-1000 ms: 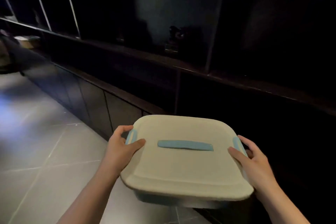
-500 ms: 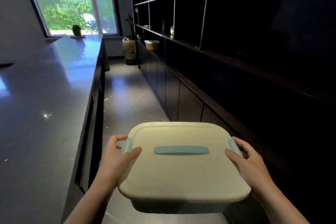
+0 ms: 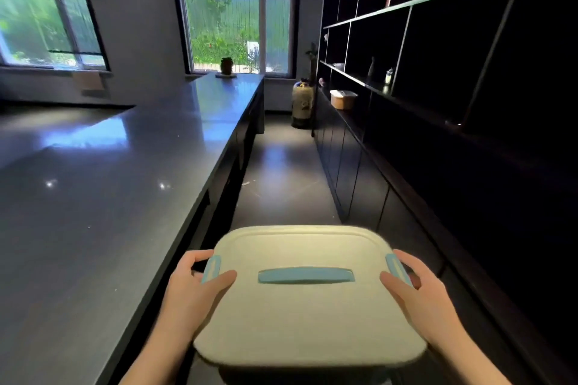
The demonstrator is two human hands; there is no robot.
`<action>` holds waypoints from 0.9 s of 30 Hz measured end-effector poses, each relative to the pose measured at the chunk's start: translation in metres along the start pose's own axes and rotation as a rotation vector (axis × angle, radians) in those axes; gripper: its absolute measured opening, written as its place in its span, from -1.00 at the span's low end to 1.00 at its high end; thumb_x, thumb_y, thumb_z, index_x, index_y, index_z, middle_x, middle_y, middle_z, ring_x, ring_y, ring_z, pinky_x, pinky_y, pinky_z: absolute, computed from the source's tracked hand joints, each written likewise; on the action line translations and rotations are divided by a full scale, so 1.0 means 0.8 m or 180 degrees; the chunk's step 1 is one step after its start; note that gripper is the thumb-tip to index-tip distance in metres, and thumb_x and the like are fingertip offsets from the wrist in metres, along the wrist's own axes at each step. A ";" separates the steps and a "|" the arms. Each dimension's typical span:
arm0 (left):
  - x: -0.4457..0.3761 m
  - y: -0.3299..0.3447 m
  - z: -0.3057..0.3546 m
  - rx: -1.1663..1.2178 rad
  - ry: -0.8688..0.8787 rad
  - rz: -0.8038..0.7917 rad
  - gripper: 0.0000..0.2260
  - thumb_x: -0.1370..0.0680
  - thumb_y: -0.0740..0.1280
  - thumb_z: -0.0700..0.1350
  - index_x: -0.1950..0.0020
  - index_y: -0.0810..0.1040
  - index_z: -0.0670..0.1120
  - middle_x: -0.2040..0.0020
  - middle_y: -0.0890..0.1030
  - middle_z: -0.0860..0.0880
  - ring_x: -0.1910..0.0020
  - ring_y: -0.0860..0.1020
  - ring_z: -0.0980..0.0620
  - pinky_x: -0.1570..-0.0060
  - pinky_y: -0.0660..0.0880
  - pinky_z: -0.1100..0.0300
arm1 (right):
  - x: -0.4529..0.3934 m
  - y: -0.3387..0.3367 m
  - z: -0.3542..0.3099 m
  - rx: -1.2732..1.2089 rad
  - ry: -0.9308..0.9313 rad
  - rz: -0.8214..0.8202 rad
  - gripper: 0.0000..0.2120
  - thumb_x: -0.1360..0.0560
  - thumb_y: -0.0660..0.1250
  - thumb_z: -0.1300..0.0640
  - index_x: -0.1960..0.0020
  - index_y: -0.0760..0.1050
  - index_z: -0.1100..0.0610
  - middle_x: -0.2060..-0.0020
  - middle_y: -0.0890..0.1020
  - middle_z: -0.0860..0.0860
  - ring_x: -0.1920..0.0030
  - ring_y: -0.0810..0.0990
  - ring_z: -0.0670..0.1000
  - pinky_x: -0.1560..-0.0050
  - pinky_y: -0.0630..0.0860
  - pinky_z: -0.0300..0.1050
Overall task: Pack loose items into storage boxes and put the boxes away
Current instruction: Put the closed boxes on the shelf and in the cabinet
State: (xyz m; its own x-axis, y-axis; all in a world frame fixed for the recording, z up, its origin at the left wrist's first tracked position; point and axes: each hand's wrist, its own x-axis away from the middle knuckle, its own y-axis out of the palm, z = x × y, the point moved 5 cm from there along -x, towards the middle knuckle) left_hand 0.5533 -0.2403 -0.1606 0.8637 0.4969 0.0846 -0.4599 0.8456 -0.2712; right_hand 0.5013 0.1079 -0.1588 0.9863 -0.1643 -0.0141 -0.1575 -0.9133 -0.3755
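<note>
A cream plastic storage box [image 3: 308,316] is showing a light-blue lid handle [image 3: 306,276] and light-blue side clips [image 3: 211,268]; at one o'clock, black shelving [image 3: 469,50] is looming, glossy dark-grey countertop [image 3: 103,197] at ten.

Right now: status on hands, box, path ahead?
Left hand and right hand grip the box by its sides. Lid on, box held in the air. Aisle floor ahead shows nothing blocking.

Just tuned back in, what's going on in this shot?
A person is carrying a closed cream storage box with both hands, left hand and right hand gripping its sides at the blue latches, thumbs on the lid. The box is held in the air over the aisle between a long dark counter and a dark wall of shelves. Another lidded box sits on a shelf further down.
</note>
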 end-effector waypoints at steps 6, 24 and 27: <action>-0.119 0.036 0.024 -0.0058 -0.0086 0.0230 -0.60 -0.36 0.52 -0.15 -0.14 0.48 -0.03 0.35 0.51 -0.05 0.42 0.53 0.02 0.43 0.36 0.21 | -0.142 0.054 -0.014 0.0173 -0.0044 -0.0228 -0.57 -0.51 0.38 0.10 -0.35 0.40 0.01 0.05 0.51 -0.09 0.13 0.47 -0.22 0.31 0.31 -0.35; -0.607 0.154 0.118 -0.0148 0.0127 -0.0164 -0.61 -0.40 0.50 -0.16 -0.16 0.45 -0.05 0.37 0.52 -0.05 0.44 0.52 0.05 0.48 0.36 0.23 | -0.560 0.231 -0.084 0.0096 0.0110 0.0115 -0.57 -0.51 0.37 0.11 -0.36 0.39 -0.01 0.12 0.50 -0.16 0.13 0.50 -0.19 0.32 0.34 -0.33; -0.677 0.184 0.131 -0.0199 0.0174 -0.0217 -0.60 -0.39 0.50 -0.14 -0.17 0.46 -0.05 0.33 0.55 -0.06 0.39 0.56 0.03 0.43 0.40 0.20 | -0.632 0.249 -0.089 -0.0008 0.0109 0.0125 -0.57 -0.51 0.38 0.13 -0.35 0.41 0.00 0.09 0.51 -0.15 0.10 0.52 -0.16 0.30 0.37 -0.32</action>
State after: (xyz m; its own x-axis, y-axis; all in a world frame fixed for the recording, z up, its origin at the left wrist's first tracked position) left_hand -0.0034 -0.3648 -0.1460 0.9033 0.4257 0.0529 -0.3874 0.8624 -0.3259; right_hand -0.0319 -0.0178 -0.1608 0.9771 -0.2126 0.0029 -0.1962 -0.9068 -0.3730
